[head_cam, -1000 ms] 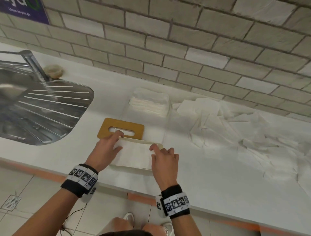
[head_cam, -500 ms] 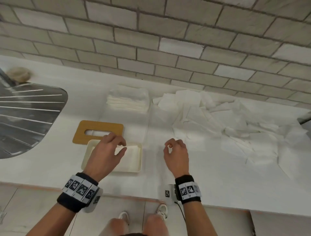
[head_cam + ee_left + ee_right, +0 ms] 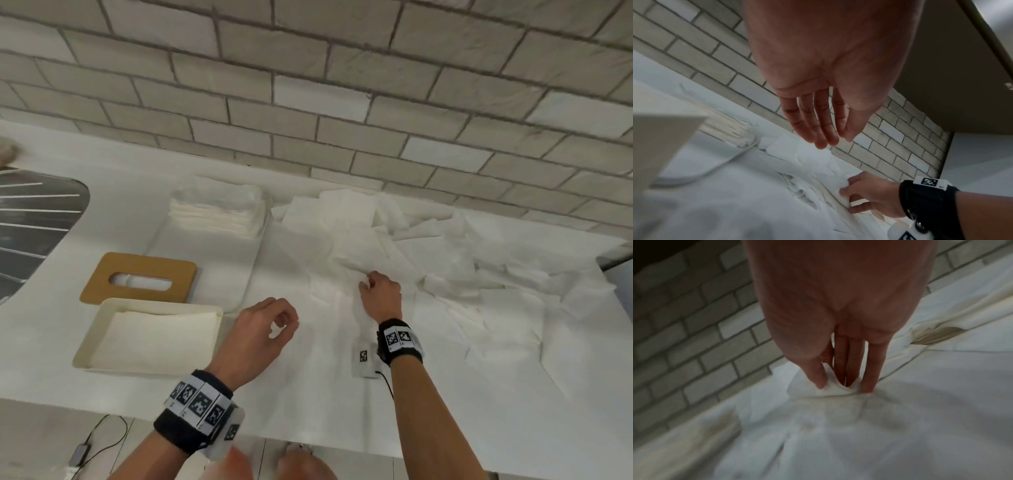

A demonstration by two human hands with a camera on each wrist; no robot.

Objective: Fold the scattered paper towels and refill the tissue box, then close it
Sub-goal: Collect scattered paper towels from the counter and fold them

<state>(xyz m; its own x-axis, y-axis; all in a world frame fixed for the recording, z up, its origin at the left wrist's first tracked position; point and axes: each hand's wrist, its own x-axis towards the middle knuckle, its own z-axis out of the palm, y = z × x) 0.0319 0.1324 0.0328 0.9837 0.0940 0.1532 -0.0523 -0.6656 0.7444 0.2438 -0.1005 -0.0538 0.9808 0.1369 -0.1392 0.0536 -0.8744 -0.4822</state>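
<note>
Your left hand (image 3: 260, 329) hovers over the bare desk (image 3: 308, 383) just right of the open tissue box (image 3: 102, 329), fingers (image 3: 818, 129) loosely curled and holding nothing. The box sits near the desk's front edge with a folded towel already flat inside, its brown slotted lid (image 3: 138, 277) lying just behind it. Further out, your right hand (image 3: 380, 294) is the one on the job: thumb and fingers (image 3: 871, 369) are pinching the near edge of a loose paper towel (image 3: 813, 389) at the front of the scattered pile (image 3: 462, 274). That towel lies ahead of the fingers, so my read is you draw it back towards you. A neat stack of towels (image 3: 215, 214) waits by the brick wall (image 3: 308, 102).
</note>
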